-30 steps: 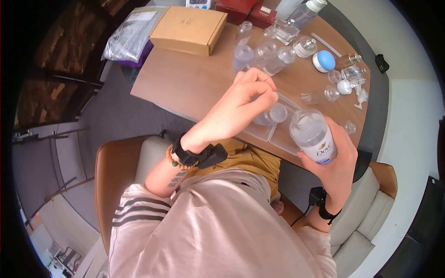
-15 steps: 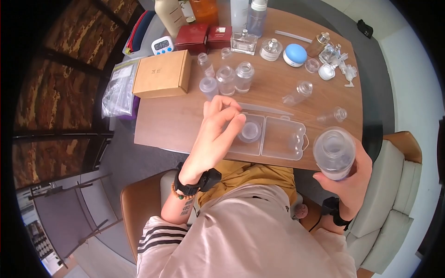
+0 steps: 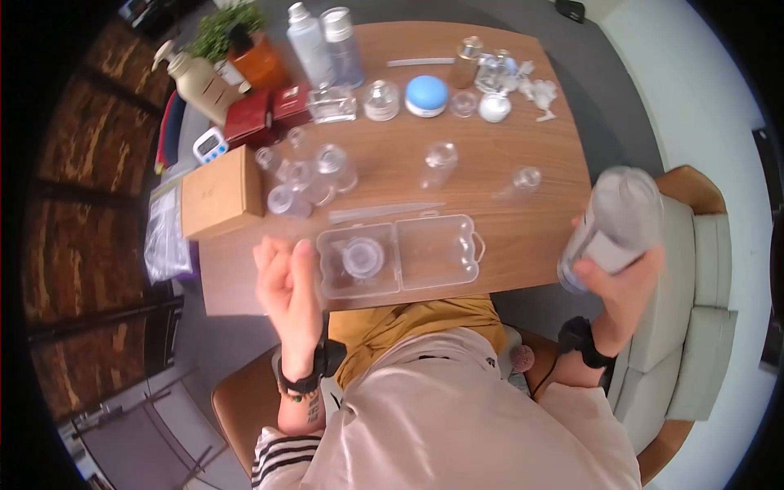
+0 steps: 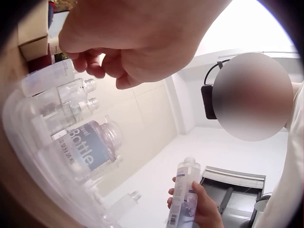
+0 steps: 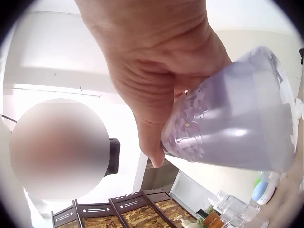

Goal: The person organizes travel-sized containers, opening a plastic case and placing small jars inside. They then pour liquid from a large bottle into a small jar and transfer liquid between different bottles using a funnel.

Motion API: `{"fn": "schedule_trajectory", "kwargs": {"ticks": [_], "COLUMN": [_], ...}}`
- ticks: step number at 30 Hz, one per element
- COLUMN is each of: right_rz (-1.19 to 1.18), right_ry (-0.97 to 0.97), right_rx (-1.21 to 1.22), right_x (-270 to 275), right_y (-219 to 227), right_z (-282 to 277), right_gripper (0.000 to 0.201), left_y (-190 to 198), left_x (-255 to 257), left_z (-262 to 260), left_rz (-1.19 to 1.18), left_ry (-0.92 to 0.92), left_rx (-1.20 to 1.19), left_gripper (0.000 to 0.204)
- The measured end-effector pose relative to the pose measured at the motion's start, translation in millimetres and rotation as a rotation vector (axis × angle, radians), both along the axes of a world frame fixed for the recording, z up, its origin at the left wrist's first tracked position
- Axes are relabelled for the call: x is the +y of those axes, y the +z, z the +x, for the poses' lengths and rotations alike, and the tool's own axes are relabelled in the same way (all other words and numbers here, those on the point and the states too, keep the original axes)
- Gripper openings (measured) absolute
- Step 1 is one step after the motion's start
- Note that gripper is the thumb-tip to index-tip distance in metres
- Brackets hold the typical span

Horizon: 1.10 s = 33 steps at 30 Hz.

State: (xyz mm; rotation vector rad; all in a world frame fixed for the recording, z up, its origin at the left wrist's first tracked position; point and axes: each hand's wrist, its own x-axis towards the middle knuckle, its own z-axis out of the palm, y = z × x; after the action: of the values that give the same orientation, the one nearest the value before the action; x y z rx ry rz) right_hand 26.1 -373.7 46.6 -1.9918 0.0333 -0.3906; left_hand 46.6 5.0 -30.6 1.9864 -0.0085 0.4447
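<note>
My right hand (image 3: 625,286) grips a tall, clear bottle (image 3: 625,208) above the table's right front edge. The bottle leans, and purple flowers are printed on its side in the right wrist view. No cap shows on its neck (image 4: 189,161) in the left wrist view. My left hand (image 3: 287,290) hovers over the front edge, left of an open clear plastic case (image 3: 437,253). Its fingers curl in toward the palm, and nothing shows between them; the inside of the palm is hidden. A small round clear container (image 3: 363,258) sits in the case's left half.
Behind the case lies a long clear strip (image 3: 384,212). Several small clear bottles (image 3: 333,167) stand beyond it, left of two more (image 3: 439,163). A cardboard box (image 3: 220,192) is at left. Farther back are a blue-lidded jar (image 3: 427,94), perfume bottles (image 3: 381,100) and a pump bottle (image 3: 200,86).
The head view has swung, so the table things sit farther left. My left hand has drawn from over the case to its left. The bottle in my right hand has moved outward and tilted differently.
</note>
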Motion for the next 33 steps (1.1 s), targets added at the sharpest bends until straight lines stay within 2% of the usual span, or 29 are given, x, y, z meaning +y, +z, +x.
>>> {"fn": "schedule_trajectory", "kwargs": {"ticks": [1,3,4,6,10,12,13,14,18,20,22,24,25,26,27,29,31,33], "right_rz": [-0.011,-0.007,-0.004,-0.088,-0.103,-0.100,-0.103,-0.089,-0.099,-0.026,-0.055,0.028,0.040,0.038,0.000,-0.042,-0.237,-0.111], "right_ry": [-0.042,-0.101,-0.106,-0.101,-0.054,-0.031,-0.016,0.012,0.050,0.000,0.027,0.035,0.028,0.036,0.034,0.035,-0.335,-0.390], "right_rx": [-0.046,-0.113,-0.114,-0.180,-0.206,-0.144,-0.083,-0.087,-0.093,-0.062,-0.060,-0.083,-0.061,-0.058,-0.089,-0.117,-0.274,-0.483], "right_x": [-5,-6,-8,-11,-12,-19,-21,-21,-24,-23,-34,-38,-39,-38,-37,-27,-2,-2], "right_y": [-3,-4,-6,-10,-21,-29,-35,-40,-53,-54,-64,-70,-72,-72,-72,-67,-49,-43], "right_z": [8,25,35,56,85,100,110,116,133,137,145,150,150,149,149,138,118,98], "right_gripper": [0.083,0.075,0.075,0.069,0.064,0.064,0.064,0.064,0.064,0.054,0.055,0.057,0.061,0.061,0.063,0.065,0.065,0.044], "left_y": [-4,-19,-23,-28,-29,-36,-41,-47,-65,-74,-72,-68,-64,-63,-71,-71,-68,-67], "left_x": [1,5,6,7,13,18,21,23,31,37,37,32,28,27,34,33,33,34], "left_z": [-1,-3,-4,-4,-7,-5,-3,-3,-1,1,1,0,1,1,-2,-2,-1,-4], "left_rz": [-0.004,-0.177,-0.174,-0.342,-0.397,-0.434,-0.476,-0.449,-0.496,-0.474,-0.447,-0.422,-0.490,-0.559,-0.518,-0.509,-0.496,-0.507], "left_ry": [-0.020,0.045,0.040,0.098,0.204,0.163,0.162,0.216,0.202,0.173,0.164,0.157,0.152,0.147,0.124,0.132,0.138,0.109], "left_rx": [-0.008,-0.001,-0.003,0.020,-0.013,-0.014,-0.005,0.024,0.040,0.001,-0.007,-0.013,-0.022,-0.032,-0.023,-0.046,-0.071,-0.093], "left_gripper": [0.034,0.050,0.050,0.058,0.058,0.057,0.056,0.055,0.049,0.047,0.043,0.039,0.034,0.029,0.021,0.019,0.017,0.014]}}
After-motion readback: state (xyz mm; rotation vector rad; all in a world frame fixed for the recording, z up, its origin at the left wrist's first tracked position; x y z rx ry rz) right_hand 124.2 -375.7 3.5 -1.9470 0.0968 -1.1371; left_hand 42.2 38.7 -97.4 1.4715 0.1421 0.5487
